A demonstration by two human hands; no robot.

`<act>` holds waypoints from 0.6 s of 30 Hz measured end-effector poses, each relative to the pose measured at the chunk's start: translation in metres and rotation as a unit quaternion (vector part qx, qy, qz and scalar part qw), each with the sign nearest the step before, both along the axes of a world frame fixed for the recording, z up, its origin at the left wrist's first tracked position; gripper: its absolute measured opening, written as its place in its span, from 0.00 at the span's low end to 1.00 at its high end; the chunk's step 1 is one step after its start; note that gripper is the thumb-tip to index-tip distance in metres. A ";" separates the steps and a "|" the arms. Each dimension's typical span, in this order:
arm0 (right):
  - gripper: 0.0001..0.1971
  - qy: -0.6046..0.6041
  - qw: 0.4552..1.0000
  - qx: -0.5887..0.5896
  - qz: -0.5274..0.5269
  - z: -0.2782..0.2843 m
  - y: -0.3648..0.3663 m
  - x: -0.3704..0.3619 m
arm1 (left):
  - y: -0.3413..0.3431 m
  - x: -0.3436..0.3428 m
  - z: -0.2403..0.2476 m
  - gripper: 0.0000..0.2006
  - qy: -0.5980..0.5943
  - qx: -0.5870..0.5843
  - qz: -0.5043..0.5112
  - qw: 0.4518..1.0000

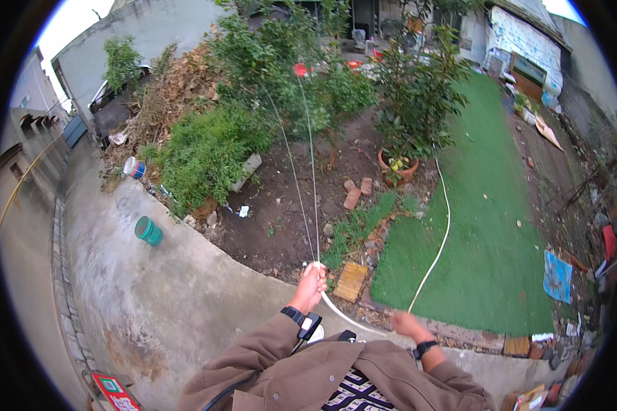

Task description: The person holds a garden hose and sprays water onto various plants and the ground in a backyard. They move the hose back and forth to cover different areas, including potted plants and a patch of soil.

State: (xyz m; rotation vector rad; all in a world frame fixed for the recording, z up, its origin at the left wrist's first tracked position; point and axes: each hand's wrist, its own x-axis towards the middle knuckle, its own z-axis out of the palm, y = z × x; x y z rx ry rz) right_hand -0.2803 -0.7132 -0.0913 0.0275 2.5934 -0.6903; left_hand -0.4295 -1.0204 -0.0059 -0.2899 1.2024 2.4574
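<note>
My left hand (311, 283) is closed round the end of a white hose (343, 314), held upright in front of me. Two thin streams of water (313, 164) rise from it toward the leafy bushes (281, 68). From there the hose curves down and to the right to my right hand (407, 323), which is closed on it and slightly blurred. Beyond that hand the hose runs over the edge of the green artificial turf (483, 198) and up toward a potted plant (421, 89). Its far end is hidden behind the plant.
A terracotta pot (406, 175) and loose bricks (352, 197) stand on the soil bed. A green bucket (148, 231) is on the concrete path (206, 294) at the left. Low greenery (199, 151) lines the bed. A wooden board (350, 281) lies just ahead of me.
</note>
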 end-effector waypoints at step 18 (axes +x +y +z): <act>0.06 0.252 0.382 -0.775 0.436 0.454 -0.110 -0.029 | -0.009 -0.007 0.008 0.07 -0.025 -0.021 0.031 0.999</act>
